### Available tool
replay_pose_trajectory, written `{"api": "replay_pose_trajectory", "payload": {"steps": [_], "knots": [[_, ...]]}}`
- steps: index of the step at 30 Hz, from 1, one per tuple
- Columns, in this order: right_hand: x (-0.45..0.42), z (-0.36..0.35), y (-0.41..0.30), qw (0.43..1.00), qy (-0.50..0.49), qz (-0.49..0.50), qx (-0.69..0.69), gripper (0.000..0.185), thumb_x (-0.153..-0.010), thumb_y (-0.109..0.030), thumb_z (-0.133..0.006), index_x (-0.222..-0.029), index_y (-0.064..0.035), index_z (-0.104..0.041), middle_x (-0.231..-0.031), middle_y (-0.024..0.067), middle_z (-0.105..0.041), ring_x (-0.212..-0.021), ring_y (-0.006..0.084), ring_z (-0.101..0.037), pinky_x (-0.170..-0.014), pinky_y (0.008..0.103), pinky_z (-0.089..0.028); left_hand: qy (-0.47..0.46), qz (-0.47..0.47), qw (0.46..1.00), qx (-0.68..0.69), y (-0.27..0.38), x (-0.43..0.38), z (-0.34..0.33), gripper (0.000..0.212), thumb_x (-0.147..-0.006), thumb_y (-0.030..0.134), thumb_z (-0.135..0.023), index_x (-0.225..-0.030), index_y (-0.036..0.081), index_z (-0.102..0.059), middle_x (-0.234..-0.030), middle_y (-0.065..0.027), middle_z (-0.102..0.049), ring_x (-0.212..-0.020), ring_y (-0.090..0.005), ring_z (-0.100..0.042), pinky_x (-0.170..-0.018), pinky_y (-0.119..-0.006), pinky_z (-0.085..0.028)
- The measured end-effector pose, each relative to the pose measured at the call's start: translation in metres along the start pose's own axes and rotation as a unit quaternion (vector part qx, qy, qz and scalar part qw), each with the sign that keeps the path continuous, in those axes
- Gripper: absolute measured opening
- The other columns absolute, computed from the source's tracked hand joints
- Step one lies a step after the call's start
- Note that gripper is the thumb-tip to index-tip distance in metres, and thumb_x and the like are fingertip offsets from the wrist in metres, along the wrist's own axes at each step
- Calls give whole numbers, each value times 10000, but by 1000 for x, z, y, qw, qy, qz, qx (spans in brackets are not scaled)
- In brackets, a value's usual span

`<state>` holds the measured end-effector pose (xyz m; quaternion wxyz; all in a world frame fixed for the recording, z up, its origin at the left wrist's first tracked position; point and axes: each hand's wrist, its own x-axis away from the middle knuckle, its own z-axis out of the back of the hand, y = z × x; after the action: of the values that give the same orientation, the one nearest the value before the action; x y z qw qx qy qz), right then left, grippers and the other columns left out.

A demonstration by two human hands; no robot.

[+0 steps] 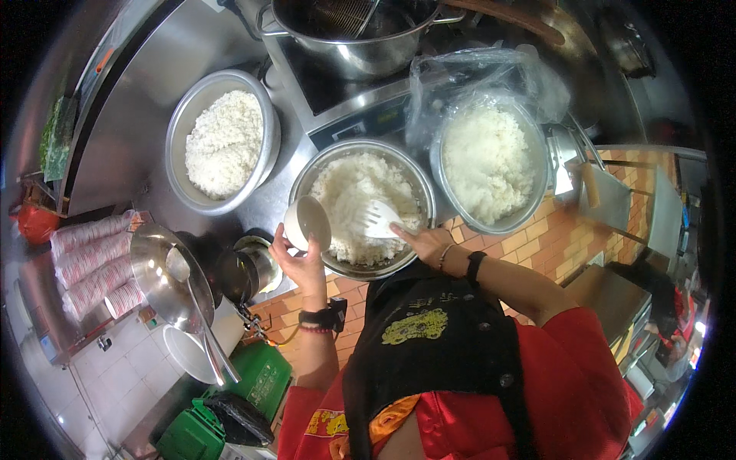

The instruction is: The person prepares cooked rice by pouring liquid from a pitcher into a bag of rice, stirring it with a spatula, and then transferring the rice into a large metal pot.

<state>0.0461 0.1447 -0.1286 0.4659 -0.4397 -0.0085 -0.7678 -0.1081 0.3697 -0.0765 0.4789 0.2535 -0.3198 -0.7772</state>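
Observation:
In my left hand (300,265) is a small pale bowl (309,223), tilted at the left rim of a steel bowl (426,198). Cooked white rice (345,178) fills much of that steel bowl. My right hand (426,244) grips a white slotted rice paddle (379,219), its prongs at the surface of the rice. To the left stands a deep metal bowl (175,144) heaped with white rice. Another metal bowl (440,167) of rice is on the right, with clear plastic film (489,69) bunched over its far side. The small bowl's contents are hard to make out.
A large steel pot (368,54) with a wire strainer (345,17) stands at the back. On the left are a wide metal pan (167,276) with a ladle (179,265) and wrapped stacks of paper cups (95,261). Green bins (259,376) sit below. Another person (681,322) is far right.

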Motion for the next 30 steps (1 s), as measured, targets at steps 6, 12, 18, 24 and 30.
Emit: {"api": "replay_pose_trajectory", "payload": {"steps": [6,12,18,24,30], "knots": [[26,-32,30,981,156,107,44,650,-903,-42,-432,-1508,-204,-259,-637,102,-571,-550,256,-593,-456,409,-451,30,-20,998,45,13,-1,-13,583,-713,42,-719,-1264,26,-528,-909,-49,-386,-864,-187,-451,-765,-317,-439],[44,-15,60,958,129,161,-201,609,-895,-129,-554,-1468,-124,-346,-704,163,-589,-627,320,-591,-606,388,-483,-9,-31,995,96,28,-3,-45,575,-730,43,-738,-1263,3,-525,-939,-54,-414,-875,-175,-458,-761,-304,-433],[166,35,133,935,101,-55,-336,511,-894,-76,-523,-1394,-69,-420,-764,106,-650,-605,186,-617,-552,295,-529,-178,-139,969,101,103,16,-113,576,-731,28,-678,-1279,57,-503,-1059,-85,-473,-993,-209,-527,-730,-275,-577],[235,39,221,792,28,-295,-533,376,-906,-89,-486,-1277,-35,-514,-687,101,-640,-504,172,-605,-419,314,-484,-273,-265,925,2,181,50,-206,624,-700,309,-766,-1258,131,-549,-1107,-203,-512,-966,-433,-536,-811,-474,-500],[161,-43,268,842,82,-112,-522,167,-849,-69,-555,-944,64,-585,-631,108,-617,-461,177,-587,-407,324,-474,-324,-285,889,-152,194,66,-286,593,-695,299,-754,-1236,183,-543,-1133,-198,-505,-1014,-438,-534,-787,-497,-518]]}}
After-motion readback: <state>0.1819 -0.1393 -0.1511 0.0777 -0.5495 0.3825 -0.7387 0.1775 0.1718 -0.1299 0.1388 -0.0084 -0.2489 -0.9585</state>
